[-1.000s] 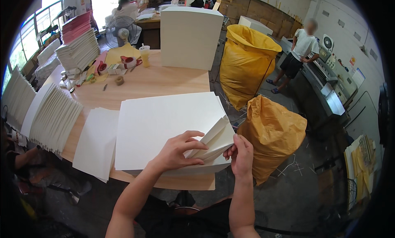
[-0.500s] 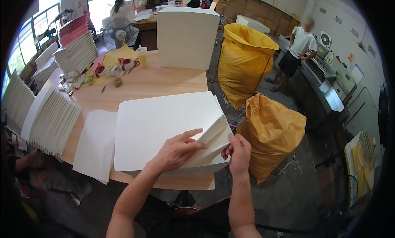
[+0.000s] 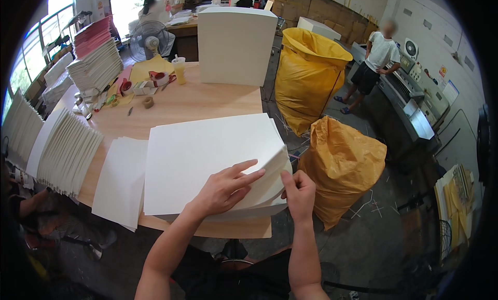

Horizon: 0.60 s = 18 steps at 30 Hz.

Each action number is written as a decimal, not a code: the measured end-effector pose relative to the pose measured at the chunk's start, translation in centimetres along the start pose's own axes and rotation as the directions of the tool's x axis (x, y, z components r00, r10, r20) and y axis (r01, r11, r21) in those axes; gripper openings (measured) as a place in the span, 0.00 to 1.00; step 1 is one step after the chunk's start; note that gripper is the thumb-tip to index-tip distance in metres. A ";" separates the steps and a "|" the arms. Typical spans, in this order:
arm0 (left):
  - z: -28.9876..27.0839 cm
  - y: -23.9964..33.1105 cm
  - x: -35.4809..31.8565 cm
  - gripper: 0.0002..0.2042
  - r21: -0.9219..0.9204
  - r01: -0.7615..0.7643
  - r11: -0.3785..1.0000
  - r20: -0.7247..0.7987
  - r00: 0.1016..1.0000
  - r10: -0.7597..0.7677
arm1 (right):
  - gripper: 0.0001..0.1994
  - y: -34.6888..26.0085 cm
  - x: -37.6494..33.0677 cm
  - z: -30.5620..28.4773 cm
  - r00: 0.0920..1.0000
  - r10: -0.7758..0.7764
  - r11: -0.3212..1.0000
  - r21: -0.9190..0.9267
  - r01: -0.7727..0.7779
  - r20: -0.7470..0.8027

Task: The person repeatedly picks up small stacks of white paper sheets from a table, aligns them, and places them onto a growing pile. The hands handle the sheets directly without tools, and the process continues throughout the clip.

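A thick stack of white paper (image 3: 202, 154) lies on the wooden table in front of me. Its near right corner is lifted, and several sheets curl back there. My left hand (image 3: 224, 190) rests over this raised corner with its fingers stretched out, the fingertips against the bent sheets. At the stack's right edge, my right hand (image 3: 299, 196) is closed in a pinch, thumb upward, on the edge of the sheets below the fold. How many sheets it pinches is hidden by the fingers.
Loose white sheets (image 3: 120, 180) lie left of the stack, beside fanned paper piles (image 3: 67, 149). A tall paper block (image 3: 236, 48) stands at the table's far edge. Yellow sacks (image 3: 311, 82) stand to the right. Tape rolls, a drink cup (image 3: 179, 70) and a person (image 3: 381, 56) are farther off.
My right hand has shifted slightly left along the sheet edges, its thumb now more upright. The lifted corner stands a little farther right, and my left fingertips have followed it slightly.
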<state>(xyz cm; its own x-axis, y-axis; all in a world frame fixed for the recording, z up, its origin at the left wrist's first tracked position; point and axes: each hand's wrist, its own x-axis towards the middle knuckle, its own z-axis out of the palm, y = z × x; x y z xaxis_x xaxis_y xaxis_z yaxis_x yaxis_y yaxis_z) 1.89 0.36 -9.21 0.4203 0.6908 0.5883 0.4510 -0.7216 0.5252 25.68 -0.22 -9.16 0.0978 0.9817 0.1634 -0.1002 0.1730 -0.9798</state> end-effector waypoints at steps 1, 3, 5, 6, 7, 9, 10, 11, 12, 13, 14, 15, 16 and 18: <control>0.0 -0.3 -0.1 0.20 0.007 -0.005 1.000 0.008 1.000 0.005 | 0.20 -0.1 0.0 0.1 0.999 -0.036 0.979 -0.202 0.036 0.004; -0.1 -0.4 0.0 0.21 0.020 -0.018 1.000 0.049 0.999 0.017 | 0.20 -0.3 0.5 -0.6 0.996 0.085 0.984 0.151 -0.090 0.036; -0.4 0.1 0.1 0.23 0.035 -0.023 0.999 0.106 0.994 0.019 | 0.20 -0.6 0.7 -0.5 0.987 0.149 0.926 0.343 -0.160 0.058; -0.5 0.4 0.2 0.23 0.036 -0.026 0.999 0.096 0.995 0.022 | 0.19 -0.7 0.7 -0.3 0.988 0.146 0.928 0.339 -0.154 0.049; -0.5 0.6 0.3 0.23 0.036 -0.029 0.999 0.085 0.996 0.025 | 0.19 -0.8 0.7 -0.1 0.989 0.144 0.930 0.335 -0.149 0.040; -0.4 0.6 0.2 0.24 -0.017 -0.012 1.000 0.064 0.998 0.013 | 0.18 -0.7 0.6 -0.2 0.989 0.139 0.932 0.330 -0.147 0.050; -0.4 0.3 0.2 0.23 -0.067 0.005 0.998 0.057 0.998 -0.001 | 0.18 -0.5 0.5 -0.5 0.989 0.134 0.931 0.333 -0.149 0.067; -0.3 0.1 0.1 0.23 -0.117 0.023 0.993 0.048 0.999 -0.018 | 0.18 -0.3 0.4 -0.8 0.987 0.131 0.930 0.334 -0.153 0.088; -0.2 -0.1 0.1 0.23 -0.112 0.027 0.993 0.051 0.998 -0.021 | 0.17 0.0 0.1 -0.9 0.999 0.048 0.983 0.180 -0.044 -0.020; -0.2 -0.1 0.1 0.23 -0.107 0.029 0.994 0.055 0.998 -0.023 | 0.17 0.3 -0.5 -1.1 0.992 -0.053 0.998 0.010 0.054 -0.113; -0.1 -0.2 0.1 0.23 -0.103 0.031 0.994 0.059 0.998 -0.025 | 0.16 0.6 -1.2 -1.3 0.968 -0.166 0.976 -0.169 0.135 -0.186; -0.2 -0.2 0.1 0.23 -0.099 0.036 0.994 0.055 0.998 -0.030 | 0.14 0.9 -2.2 -1.4 0.942 -0.296 0.903 -0.368 0.223 -0.155; -0.3 -0.1 0.0 0.23 -0.094 0.040 0.995 0.052 0.998 -0.035 | 0.11 1.0 -3.5 -1.5 0.905 -0.414 0.781 -0.548 0.299 -0.097; -0.1 0.0 0.1 0.24 -0.070 0.032 0.997 0.068 0.997 -0.027 | 0.10 0.9 -4.2 -1.5 0.848 -0.512 0.543 -0.714 0.442 0.135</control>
<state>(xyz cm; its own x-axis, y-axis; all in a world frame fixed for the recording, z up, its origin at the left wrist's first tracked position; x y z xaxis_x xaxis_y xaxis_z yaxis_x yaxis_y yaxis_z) 1.84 0.39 -9.06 0.4607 0.7116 0.5305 0.4082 -0.7006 0.5852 26.62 -4.30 -10.92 0.0003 0.7549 0.6558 0.6959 0.4708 -0.5423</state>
